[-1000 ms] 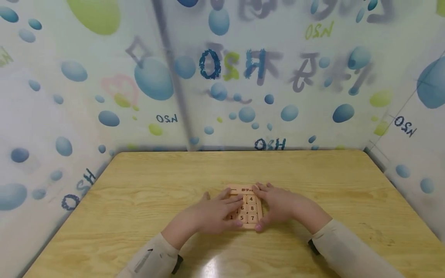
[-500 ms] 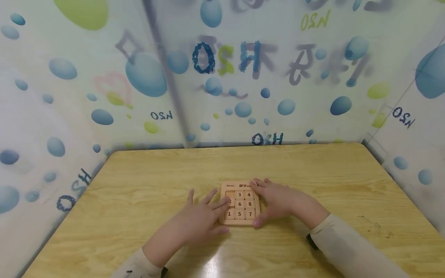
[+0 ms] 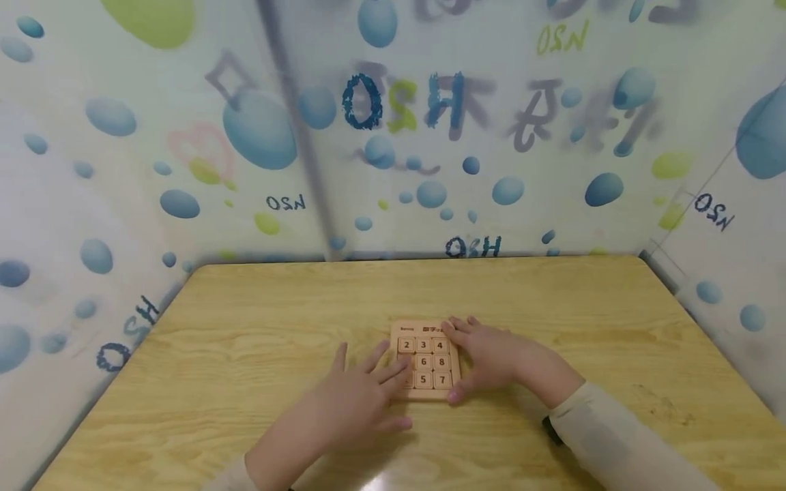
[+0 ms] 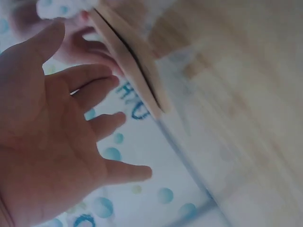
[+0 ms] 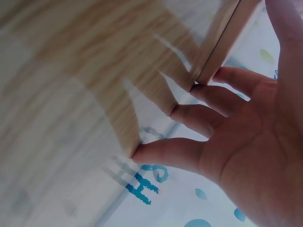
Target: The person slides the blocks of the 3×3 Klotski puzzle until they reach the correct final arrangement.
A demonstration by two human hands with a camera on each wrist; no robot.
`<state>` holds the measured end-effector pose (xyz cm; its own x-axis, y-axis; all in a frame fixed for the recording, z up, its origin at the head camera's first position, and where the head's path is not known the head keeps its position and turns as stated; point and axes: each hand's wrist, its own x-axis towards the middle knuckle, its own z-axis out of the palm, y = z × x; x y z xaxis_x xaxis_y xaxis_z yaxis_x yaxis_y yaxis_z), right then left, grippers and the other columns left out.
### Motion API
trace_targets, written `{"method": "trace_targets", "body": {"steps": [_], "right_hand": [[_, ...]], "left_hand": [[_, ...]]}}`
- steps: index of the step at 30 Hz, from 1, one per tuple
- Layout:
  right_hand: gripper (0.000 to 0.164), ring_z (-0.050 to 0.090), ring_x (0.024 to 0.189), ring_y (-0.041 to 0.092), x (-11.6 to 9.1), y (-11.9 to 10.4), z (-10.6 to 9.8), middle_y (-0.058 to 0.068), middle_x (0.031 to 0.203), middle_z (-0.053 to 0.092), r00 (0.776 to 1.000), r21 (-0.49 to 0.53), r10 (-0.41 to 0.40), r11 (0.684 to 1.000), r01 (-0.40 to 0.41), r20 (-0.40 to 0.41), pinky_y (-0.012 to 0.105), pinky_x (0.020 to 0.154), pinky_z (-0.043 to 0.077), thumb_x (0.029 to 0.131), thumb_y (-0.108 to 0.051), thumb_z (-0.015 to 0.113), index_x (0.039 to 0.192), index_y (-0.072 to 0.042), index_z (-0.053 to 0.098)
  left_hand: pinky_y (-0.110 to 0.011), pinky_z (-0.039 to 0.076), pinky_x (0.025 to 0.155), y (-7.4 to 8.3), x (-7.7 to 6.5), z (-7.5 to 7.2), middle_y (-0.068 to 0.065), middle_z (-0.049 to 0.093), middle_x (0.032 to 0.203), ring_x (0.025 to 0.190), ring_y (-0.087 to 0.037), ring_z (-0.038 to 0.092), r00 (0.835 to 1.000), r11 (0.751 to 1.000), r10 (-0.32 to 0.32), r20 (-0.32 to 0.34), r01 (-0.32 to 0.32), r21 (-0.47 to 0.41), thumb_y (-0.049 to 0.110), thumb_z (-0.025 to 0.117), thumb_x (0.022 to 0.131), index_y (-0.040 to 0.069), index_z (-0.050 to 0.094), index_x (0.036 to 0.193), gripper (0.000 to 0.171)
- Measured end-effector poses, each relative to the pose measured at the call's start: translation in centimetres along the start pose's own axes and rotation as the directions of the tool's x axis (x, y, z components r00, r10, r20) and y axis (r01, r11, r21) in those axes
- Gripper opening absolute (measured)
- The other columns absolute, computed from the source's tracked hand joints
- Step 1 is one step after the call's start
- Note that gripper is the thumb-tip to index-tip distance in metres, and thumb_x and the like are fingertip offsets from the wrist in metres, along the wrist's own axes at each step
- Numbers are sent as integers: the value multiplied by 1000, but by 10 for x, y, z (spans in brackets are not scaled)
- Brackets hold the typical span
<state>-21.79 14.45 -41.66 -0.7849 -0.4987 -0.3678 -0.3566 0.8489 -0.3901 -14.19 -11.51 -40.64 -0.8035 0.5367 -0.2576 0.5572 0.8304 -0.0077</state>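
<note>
A wooden number slide puzzle lies flat on the table, its tiles marked with digits. Along its top row I read 2, 3 and 4; 6 and 8 show in the middle row, 5 and 7 below. My left hand has spread, mostly straight fingers, and its fingertips cover the left middle and lower left squares. At the right side, my right hand holds the frame between a finger at the upper corner and the thumb at the lower corner. In the right wrist view, the other fingertips touch the tabletop.
The light wood table reaches back to a wall printed with blue and green drops and lettering. Similar walls stand at the left and right. Light glares off the tabletop near its front.
The 2 tile has slid up from the left middle square into the top left corner. My left hand has drawn back leftward; the right hand keeps its hold on the frame.
</note>
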Motion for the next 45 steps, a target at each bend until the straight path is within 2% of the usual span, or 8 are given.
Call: {"method": "trace_targets", "body": {"steps": [6, 16, 22, 26, 30, 35, 41, 45], "right_hand": [[128, 14, 167, 43, -1, -1, -5, 7, 180, 15, 1000, -20, 7, 1000, -8, -14, 78, 124, 21, 73, -68, 88, 171, -18, 24], [126, 15, 166, 44, -5, 4, 1, 8, 180, 17, 1000, 37, 21, 999, -21, 0, 79, 124, 20, 74, -63, 90, 170, -15, 26], [127, 15, 166, 44, -7, 8, 4, 8, 180, 17, 1000, 41, 17, 999, -17, -5, 81, 122, 20, 73, -64, 90, 170, -14, 25], [127, 15, 166, 45, -8, 10, 6, 10, 180, 18, 1000, 44, 12, 999, -12, 0, 82, 121, 21, 74, -65, 89, 170, -13, 25], [125, 15, 166, 45, -7, 10, 7, 9, 180, 17, 1000, 48, 4, 999, -4, 4, 84, 119, 21, 75, -66, 88, 171, -14, 25], [125, 14, 166, 45, -4, 8, 5, 9, 180, 17, 1000, 31, -7, 999, 7, -8, 84, 120, 20, 76, -67, 88, 171, -14, 25], [127, 15, 166, 44, -2, 2, 0, 8, 180, 16, 1000, -3, 7, 1000, -7, -4, 83, 120, 20, 74, -69, 87, 171, -16, 25], [127, 15, 166, 44, 0, 2, -1, 8, 180, 16, 1000, -10, 8, 1000, -8, 5, 82, 121, 21, 74, -70, 87, 171, -17, 24]], "left_hand": [[-84, 20, 121, 24, -16, 5, 7, 31, 175, 167, -27, 24, 998, 999, -37, 41, 37, -8, 83, 45, 96, 24, 42, 165, 90], [-82, 20, 122, 26, 10, -1, 5, 28, 176, 166, -28, 24, 996, 997, -72, 45, 73, -25, 78, 49, 98, 20, 41, 166, 89], [-83, 17, 122, 18, 19, -4, 4, 30, 176, 167, -31, 20, 997, 992, -74, 30, 77, -104, 75, 50, 100, 21, 42, 165, 85], [-83, 18, 122, 15, 32, -6, 5, 30, 176, 167, -31, 19, 999, 991, -39, -2, 38, -128, 72, 47, 103, 22, 39, 166, 81], [-83, 17, 122, 20, 41, -8, 10, 26, 177, 168, -28, 15, 998, 995, 57, 11, -56, -85, 75, 42, 103, 27, 34, 168, 81], [-84, 16, 121, 28, 29, -7, 16, 26, 176, 169, -24, 14, 989, 991, 135, 53, -133, -34, 78, 40, 102, 35, 37, 166, 77], [-85, 16, 121, 23, 4, -7, 15, 29, 174, 167, -26, 20, 995, 999, 23, 93, -20, -43, 78, 48, 99, 30, 42, 164, 81], [-85, 17, 121, 27, 1, -12, 12, 36, 173, 167, -27, 22, 996, 1000, -15, 82, 15, 2, 77, 50, 98, 28, 48, 162, 80]]}}
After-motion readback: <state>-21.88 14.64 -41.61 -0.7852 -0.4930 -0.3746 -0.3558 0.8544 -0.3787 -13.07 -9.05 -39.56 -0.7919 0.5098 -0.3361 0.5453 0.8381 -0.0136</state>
